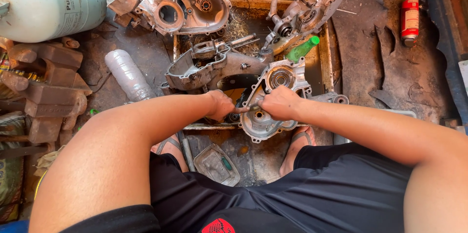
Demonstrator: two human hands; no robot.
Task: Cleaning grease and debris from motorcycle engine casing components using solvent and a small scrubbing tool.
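The pale grey cast-metal engine case half (267,101) stands just right of the frame's centre, tilted up on the front rail of a shallow, rusty metal tray (325,52). The right hand (280,103) lies over its middle with the fingers curled down onto the casting, gripping its edge. The left hand (220,104) is closed into a fist just to the left, its knuckles almost meeting the right hand; something small is pinched between the two hands, but what it is cannot be told.

Behind the left hand, a darker grey engine case half (204,69) lies in the tray. A green plastic bottle (302,50) leans against the held casting's upper rim, and a further grimy casting with a hose (302,16) sits at the tray's far end. Another open casting (183,6) rests at upper centre-left.

Left of the tray a clear plastic bottle (129,77) lies on the dirty floor, with a pale green gas cylinder (48,1) in the upper left corner and a rusty bench vise (46,84) at the left edge. A red spray can (410,18) lies at upper right. A small grey dish (217,164) sits between the person's sandalled feet, lower centre.
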